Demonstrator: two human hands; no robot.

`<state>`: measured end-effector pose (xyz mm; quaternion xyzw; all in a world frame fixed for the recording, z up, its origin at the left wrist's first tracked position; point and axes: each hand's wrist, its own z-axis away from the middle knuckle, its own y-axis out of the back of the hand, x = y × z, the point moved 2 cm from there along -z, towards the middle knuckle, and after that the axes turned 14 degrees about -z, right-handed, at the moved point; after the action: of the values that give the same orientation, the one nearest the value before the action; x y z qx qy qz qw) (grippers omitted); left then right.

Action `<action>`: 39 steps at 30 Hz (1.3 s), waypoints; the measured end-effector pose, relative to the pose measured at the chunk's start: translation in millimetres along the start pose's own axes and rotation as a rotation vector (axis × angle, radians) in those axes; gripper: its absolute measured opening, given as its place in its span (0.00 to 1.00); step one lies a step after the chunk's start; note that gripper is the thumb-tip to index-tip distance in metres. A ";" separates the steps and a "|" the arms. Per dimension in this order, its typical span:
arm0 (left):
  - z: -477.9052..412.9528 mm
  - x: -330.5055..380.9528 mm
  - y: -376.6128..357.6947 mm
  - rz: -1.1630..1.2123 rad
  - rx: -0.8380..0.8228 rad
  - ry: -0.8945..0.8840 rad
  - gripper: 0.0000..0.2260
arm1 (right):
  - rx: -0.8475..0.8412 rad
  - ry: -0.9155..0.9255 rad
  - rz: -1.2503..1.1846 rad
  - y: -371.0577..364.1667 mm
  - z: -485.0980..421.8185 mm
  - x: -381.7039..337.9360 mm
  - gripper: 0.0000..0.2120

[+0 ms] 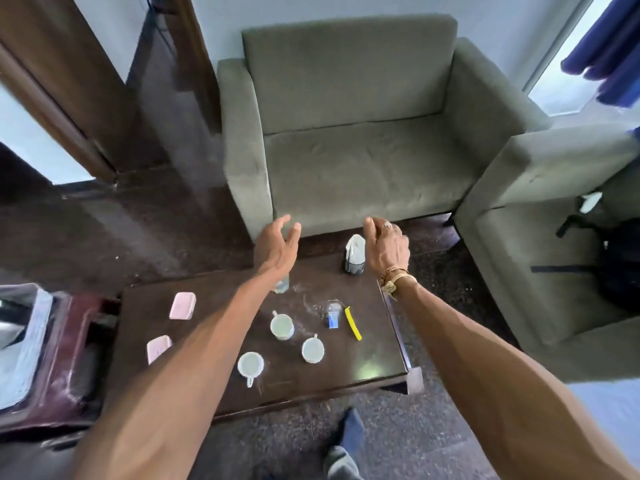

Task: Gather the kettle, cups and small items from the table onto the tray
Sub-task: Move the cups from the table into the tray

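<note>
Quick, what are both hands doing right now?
Left hand: open, fingers relaxed, holding nothing.
Right hand: open, fingers loosely curled, holding nothing.

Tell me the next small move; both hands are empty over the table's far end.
Probably lower the right hand and close it round the dark holder of white paper: it stands right beside that hand, closer than the nearest cup, and neither hand holds anything.
</note>
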<state>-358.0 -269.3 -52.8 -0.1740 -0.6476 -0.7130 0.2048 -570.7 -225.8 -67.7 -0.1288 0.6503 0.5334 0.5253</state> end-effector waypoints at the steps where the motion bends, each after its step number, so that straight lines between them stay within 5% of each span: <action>1: 2.2 -3.7 6.0 -0.003 0.011 -0.012 0.20 | 0.008 -0.001 0.002 0.1 5.2 -4.4 0.23; 21: 81.0 -152.4 82.8 0.092 0.093 -0.006 0.15 | -0.007 0.092 0.055 -41.4 148.8 -45.6 0.25; 39: 163.0 -221.9 56.7 0.093 0.191 0.342 0.09 | -0.316 0.212 0.185 -116.3 166.3 -5.4 0.23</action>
<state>-141.6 -96.8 -101.9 -0.0599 -0.6596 -0.6572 0.3598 -393.1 -136.2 -108.1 -0.2046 0.6194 0.6581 0.3760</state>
